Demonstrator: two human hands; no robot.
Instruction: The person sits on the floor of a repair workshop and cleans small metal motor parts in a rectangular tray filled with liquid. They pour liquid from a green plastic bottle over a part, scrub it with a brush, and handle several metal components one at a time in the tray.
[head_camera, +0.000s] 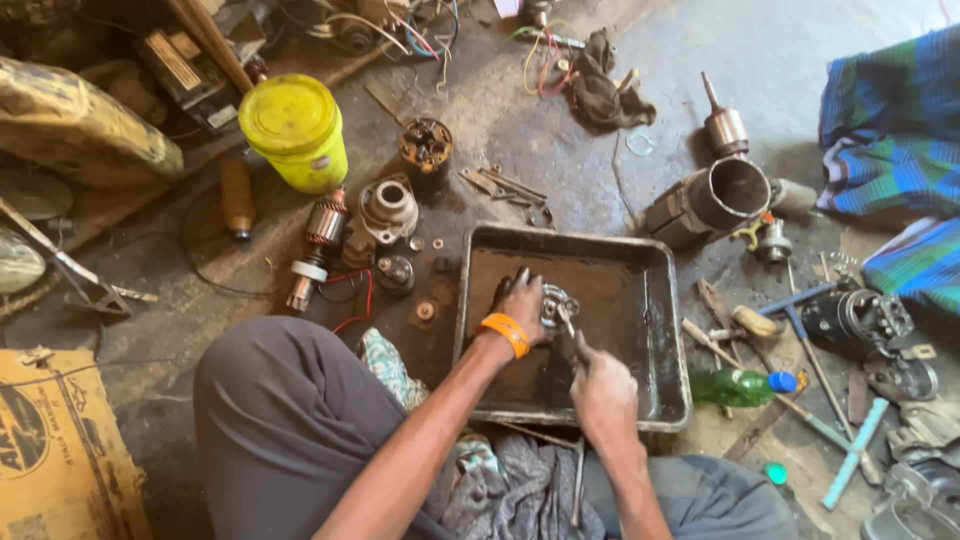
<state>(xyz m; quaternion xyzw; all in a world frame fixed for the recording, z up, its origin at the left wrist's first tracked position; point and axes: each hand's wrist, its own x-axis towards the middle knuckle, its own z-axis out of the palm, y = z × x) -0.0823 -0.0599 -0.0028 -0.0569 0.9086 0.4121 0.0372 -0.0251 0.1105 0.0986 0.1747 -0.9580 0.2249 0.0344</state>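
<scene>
A dirty black metal tray (655, 330) lies on the floor in front of my knees. Inside it, my left hand (520, 300), with an orange band on the wrist, holds a small shiny metal part (556, 303) down against the tray bottom. My right hand (598, 385) is closed around a thin tool (566, 322) whose tip touches that part. A dark greasy patch lies under both hands.
A yellow lidded bucket (296, 130), a motor armature (318, 235) and a round housing (388, 208) sit at the left. A metal cylinder (712, 200), a green bottle (738, 386), hand tools (810, 350) and another person's blue checked cloth (890, 130) are at the right. A cardboard box (55, 450) stands near left.
</scene>
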